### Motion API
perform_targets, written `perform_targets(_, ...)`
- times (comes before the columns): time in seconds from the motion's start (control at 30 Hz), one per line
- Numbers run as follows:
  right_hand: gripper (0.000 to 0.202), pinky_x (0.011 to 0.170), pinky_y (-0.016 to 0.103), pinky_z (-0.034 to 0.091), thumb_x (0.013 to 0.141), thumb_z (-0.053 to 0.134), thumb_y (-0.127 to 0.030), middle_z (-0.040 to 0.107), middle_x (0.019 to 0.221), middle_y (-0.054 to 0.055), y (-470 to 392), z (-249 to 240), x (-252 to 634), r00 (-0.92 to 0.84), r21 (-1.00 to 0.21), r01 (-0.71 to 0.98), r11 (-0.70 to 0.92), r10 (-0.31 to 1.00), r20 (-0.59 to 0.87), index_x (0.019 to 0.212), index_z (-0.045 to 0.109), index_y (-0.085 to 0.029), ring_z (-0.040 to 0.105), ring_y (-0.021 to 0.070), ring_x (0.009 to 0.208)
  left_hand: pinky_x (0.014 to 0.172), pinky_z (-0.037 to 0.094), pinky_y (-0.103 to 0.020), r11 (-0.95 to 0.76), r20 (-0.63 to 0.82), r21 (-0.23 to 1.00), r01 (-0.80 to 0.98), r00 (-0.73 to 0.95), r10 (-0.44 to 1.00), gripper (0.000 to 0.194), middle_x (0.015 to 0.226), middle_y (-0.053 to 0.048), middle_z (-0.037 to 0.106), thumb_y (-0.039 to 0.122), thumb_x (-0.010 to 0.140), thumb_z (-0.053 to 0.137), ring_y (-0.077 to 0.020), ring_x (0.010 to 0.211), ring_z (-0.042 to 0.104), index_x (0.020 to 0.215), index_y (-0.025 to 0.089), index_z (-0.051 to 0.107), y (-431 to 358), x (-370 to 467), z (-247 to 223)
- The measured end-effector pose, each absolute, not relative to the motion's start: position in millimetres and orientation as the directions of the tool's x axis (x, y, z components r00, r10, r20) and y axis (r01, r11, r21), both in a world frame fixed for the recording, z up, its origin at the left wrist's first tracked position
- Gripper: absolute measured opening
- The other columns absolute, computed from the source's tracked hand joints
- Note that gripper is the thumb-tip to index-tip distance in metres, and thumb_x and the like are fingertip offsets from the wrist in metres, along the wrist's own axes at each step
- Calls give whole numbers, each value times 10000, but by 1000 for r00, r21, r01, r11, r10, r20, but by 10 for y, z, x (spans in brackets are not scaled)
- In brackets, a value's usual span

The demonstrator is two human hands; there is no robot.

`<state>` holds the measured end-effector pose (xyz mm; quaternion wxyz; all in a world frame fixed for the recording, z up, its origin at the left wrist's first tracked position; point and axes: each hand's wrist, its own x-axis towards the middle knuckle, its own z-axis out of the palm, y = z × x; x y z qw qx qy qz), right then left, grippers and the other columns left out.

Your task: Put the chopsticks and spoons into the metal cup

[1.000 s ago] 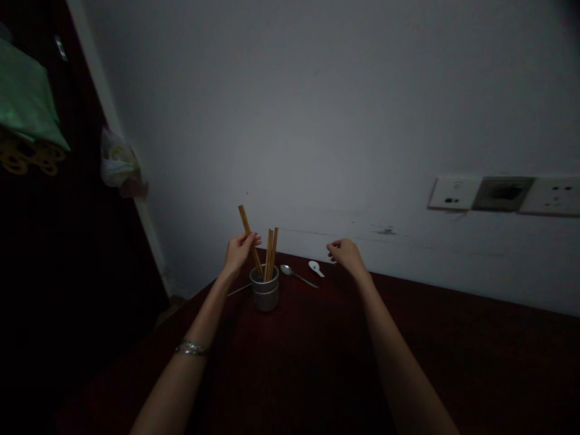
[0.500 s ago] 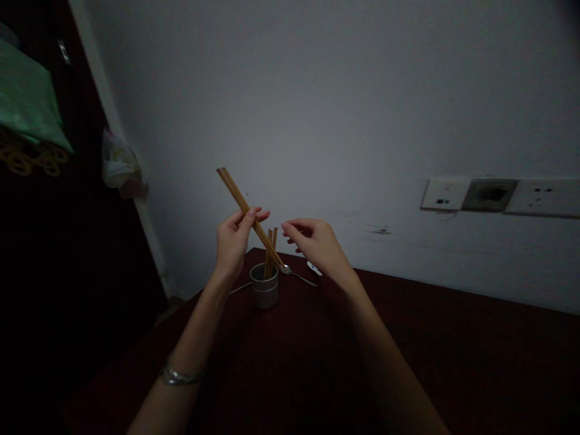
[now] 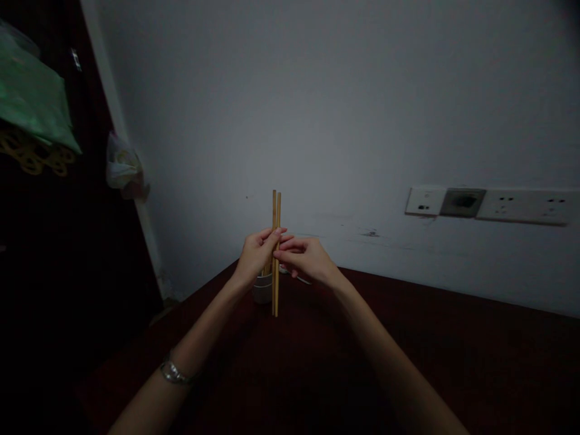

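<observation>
A pair of wooden chopsticks (image 3: 275, 290) stands nearly upright in front of me. My left hand (image 3: 259, 254) pinches the pair a little above the middle. Just below that grip, the thumb and fingers of my right hand (image 3: 308, 257) close on the same pair. Behind them on the table is a grey metal cup (image 3: 262, 294), partly covered by the chopsticks and my left hand. More chopsticks (image 3: 266, 269) lean inside the cup, their tops hidden by my hand. A spoon (image 3: 304, 280) lies beyond, mostly behind my right hand.
The dark red table (image 3: 317, 350) meets a pale wall (image 3: 317, 121) at its back edge. Sockets and a switch plate (image 3: 462, 202) are on the wall at right. A plastic bag (image 3: 123, 164) hangs beside the dark door at left, with green cloth (image 3: 36, 96) further left.
The chopsticks in my left hand have swung from a slant to nearly upright and moved right and lower. My right hand has come left and taken hold of them too.
</observation>
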<state>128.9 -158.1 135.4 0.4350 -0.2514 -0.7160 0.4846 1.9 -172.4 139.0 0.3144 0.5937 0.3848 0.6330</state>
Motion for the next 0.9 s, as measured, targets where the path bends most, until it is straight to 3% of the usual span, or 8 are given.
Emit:
perform_targets(0.13, 185, 365, 154, 413, 647, 676, -296, 613, 596, 9, -1615, 1179, 1491, -515, -965, 38, 260, 833, 204, 714, 627, -130, 563, 87, 508, 638, 496, -280, -459, 469, 877, 141, -46, 882, 312, 823, -111, 686, 366, 781, 524, -196, 736, 641, 937, 120, 635, -1735, -111, 1349)
perform_targets(0.23, 132, 351, 142, 398, 659, 649, -251, 594, 540, 0, -1589, 950, 1719, -493, -953, 237, 189, 869, 50, 675, 615, -124, 542, 76, 461, 595, 462, -257, -459, 466, 794, 399, 85, 881, 288, 704, -63, 661, 387, 796, 483, -153, 616, 599, 835, 147, 637, -1852, -309, 1321)
perform_targets(0.33, 107, 347, 133, 387, 668, 612, -214, 612, 548, 14, -1501, 634, 1921, -461, -905, 410, 110, 881, -102, 608, 598, -126, 554, 78, 461, 571, 423, -245, -449, 319, 539, 713, 321, 892, 338, 655, -33, 627, 405, 838, 409, -136, 585, 552, 760, 160, 628, -2056, -529, 1194)
perform_targets(0.43, 124, 348, 121, 373, 673, 579, -179, 597, 493, 7, -1389, 307, 1998, -403, -868, 496, 27, 892, -203, 558, 579, -131, 545, 70, 433, 585, 412, -252, -423, 110, 231, 876, 409, 906, 338, 714, -36, 623, 399, 852, 383, -144, 619, 558, 827, 174, 634, -2248, -723, 939)
perform_targets(0.5, 154, 337, 122, 358, 680, 560, -171, 576, 444, -2, -1317, 129, 1961, -376, -852, 524, -11, 894, -242, 530, 564, -134, 509, 61, 379, 604, 422, -272, -394, 17, 61, 917, 394, 919, 339, 746, -48, 627, 386, 859, 365, -164, 651, 575, 847, 178, 632, -2321, -834, 733)
perform_targets(0.63, 194, 325, 146, 361, 676, 538, -161, 543, 380, -14, -1196, -89, 1755, -295, -806, 588, -64, 912, -287, 483, 521, -148, 459, 63, 311, 637, 450, -303, -380, -95, -129, 916, 370, 924, 350, 795, -79, 644, 335, 876, 320, -189, 694, 608, 875, 168, 628, -2321, -1013, 398)
perform_targets(0.9, 240, 378, 194, 423, 641, 568, -170, 556, 403, 16, -1068, -183, 1462, -281, -733, 676, 72, 945, -166, 409, 512, -149, 499, 95, 347, 730, 468, -321, -487, -78, -275, 829, 485, 871, 259, 872, -137, 631, 183, 863, 359, -211, 826, 605, 892, 132, 611, -2163, -1152, 178)
